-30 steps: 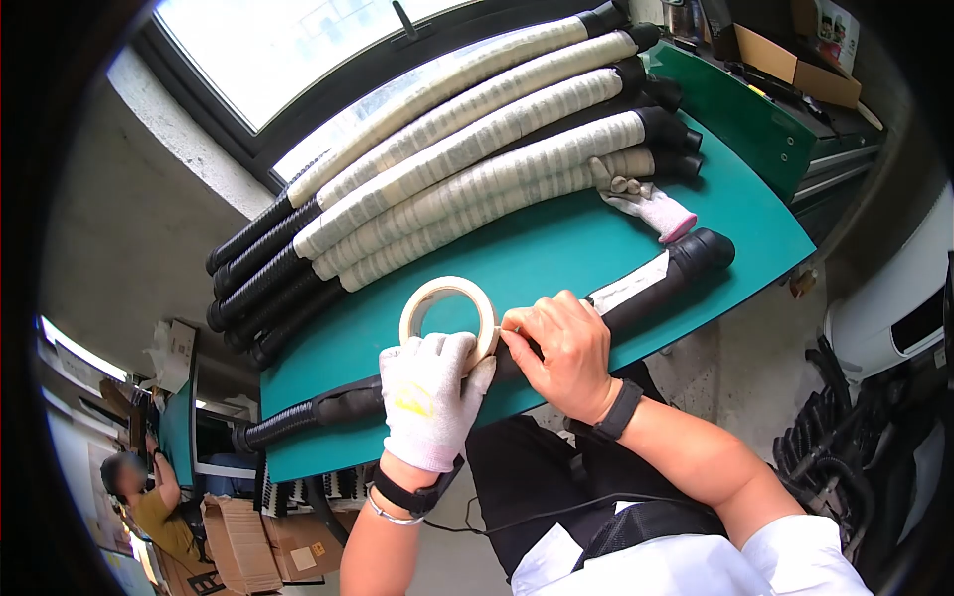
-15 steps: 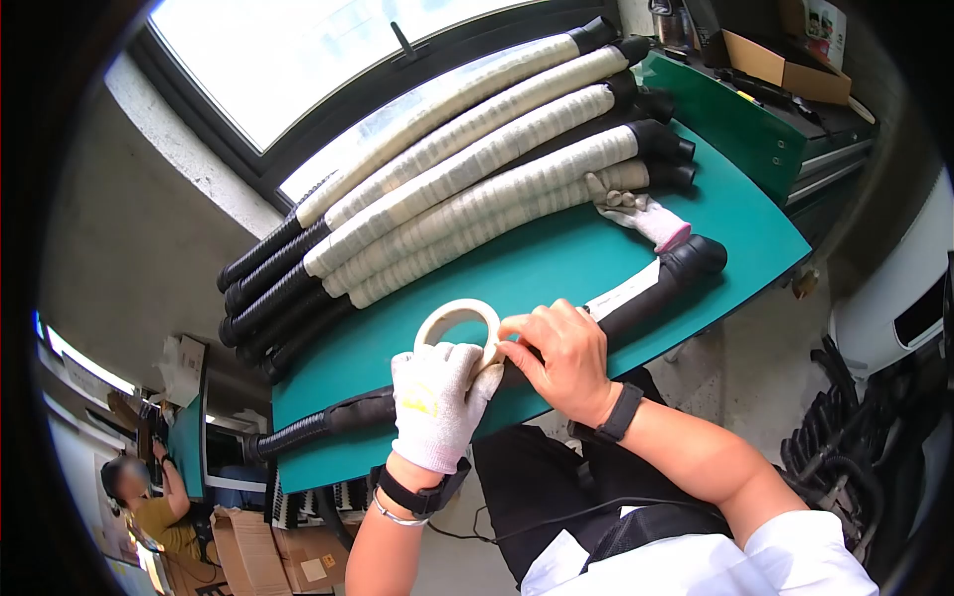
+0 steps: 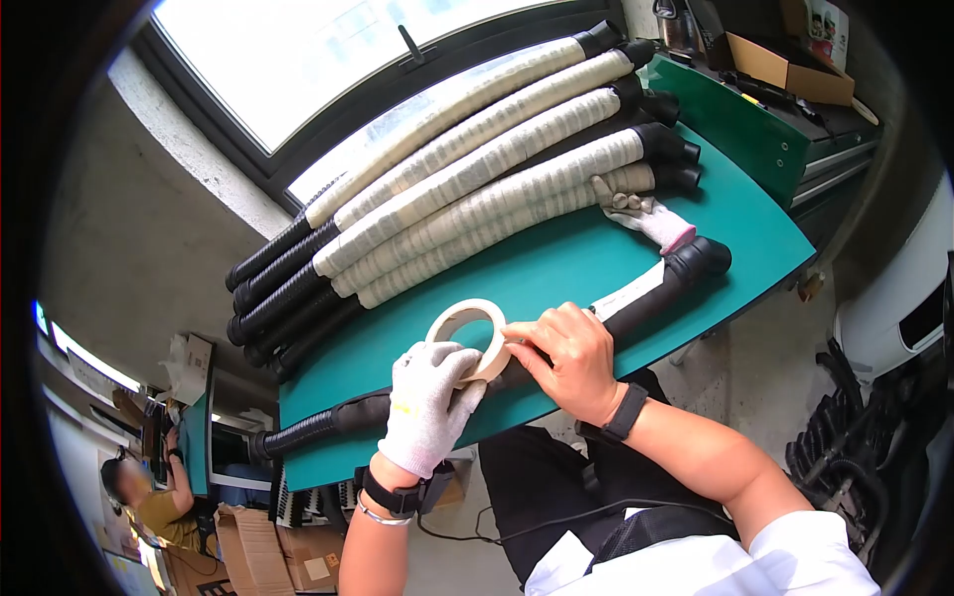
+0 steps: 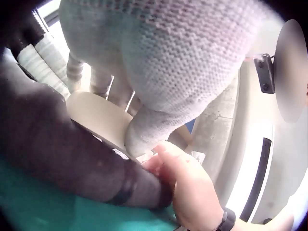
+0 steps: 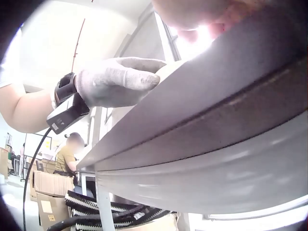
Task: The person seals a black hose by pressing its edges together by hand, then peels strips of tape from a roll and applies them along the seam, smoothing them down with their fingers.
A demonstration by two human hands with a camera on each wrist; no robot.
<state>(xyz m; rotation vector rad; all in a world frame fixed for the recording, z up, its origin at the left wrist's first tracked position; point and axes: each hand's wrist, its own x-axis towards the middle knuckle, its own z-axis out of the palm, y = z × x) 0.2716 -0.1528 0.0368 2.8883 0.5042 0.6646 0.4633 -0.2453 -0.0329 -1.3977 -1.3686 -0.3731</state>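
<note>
A roll of cream masking tape (image 3: pixel 494 356) stands on edge over a black hose (image 3: pixel 303 434) lying along the table's near side. My gloved left hand (image 3: pixel 427 402) grips the roll's near side, with the thumb on the outside; the left wrist view shows the thumb against the roll (image 4: pixel 98 113). At the roll's right edge, my bare right hand (image 3: pixel 566 358) pinches the tape with thumb and forefinger. The hose (image 4: pixel 72 144) passes beneath both hands. A white strip (image 3: pixel 628 291) runs along the hose's right part.
Several tape-wrapped hoses (image 3: pixel 477 184) lie side by side at the back of the green table (image 3: pixel 556 268). A loose white glove (image 3: pixel 651 224) lies between them and the near hose. A person (image 3: pixel 159 497) sits at another table on the left, near cardboard boxes (image 3: pixel 248 546).
My left hand has tilted and shifted its hold on the roll, showing more of the roll's near side. My right hand's fingers stay at the roll's edge. The head view has shifted slightly.
</note>
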